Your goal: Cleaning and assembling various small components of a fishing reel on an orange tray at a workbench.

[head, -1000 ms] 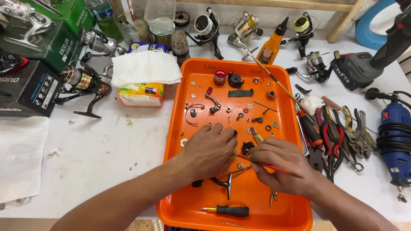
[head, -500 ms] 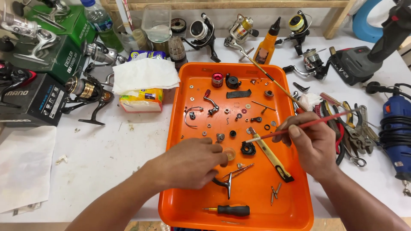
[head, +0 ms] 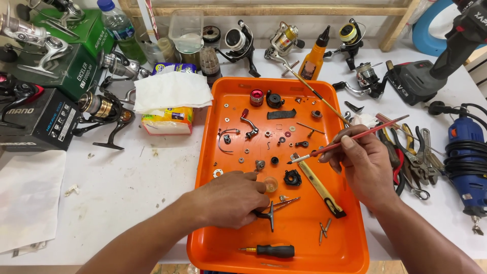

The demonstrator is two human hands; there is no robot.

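Green and black boxes [head: 48, 96] sit at the table's far left, a yellow tissue pack [head: 167, 121] just beside the orange tray [head: 208, 203]. The left hand [head: 228, 198] curls over a small translucent part [head: 271, 183] mid-tray; the right hand [head: 362, 165] pinches a red brush [head: 355, 138] over the tray's right rim. White table [head: 127, 187] lies open left.

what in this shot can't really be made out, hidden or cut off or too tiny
- Head view: the left hand covers whatever its fingertips pinch beside the small amber part.
- Head view: the right hand holds a red-handled brush; its tip is too small to tell wet from dry.
- Head view: the tiny washers and screws on the orange tray are too small to identify.
- Head view: the blue power tool is cut off by the right edge.
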